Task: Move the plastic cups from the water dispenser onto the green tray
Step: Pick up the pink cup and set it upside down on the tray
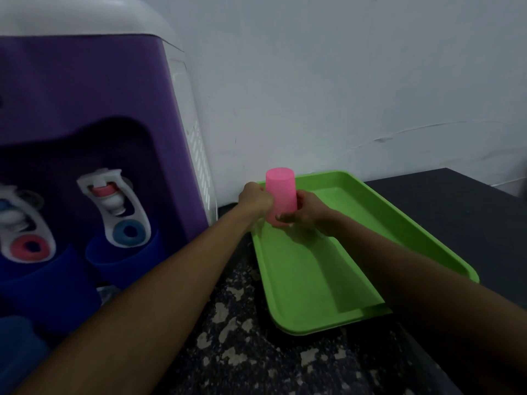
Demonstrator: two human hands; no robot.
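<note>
A pink plastic cup (281, 192) is held upside down over the far left corner of the green tray (319, 295). My left hand (254, 198) grips its left side and my right hand (306, 212) wraps its lower right side. The cup's rim is hidden by my fingers, so I cannot tell whether it touches the tray. Two blue cups (119, 260) (48, 283) stand under the taps of the purple water dispenser (94, 115) at the left. Another blue cup (17, 346) shows at the lower left edge.
The tray lies on a dark speckled counter (242, 352), close to the dispenser's right side. A white wall (342, 81) rises right behind the tray. A dark surface (456, 212) extends to the right of the tray.
</note>
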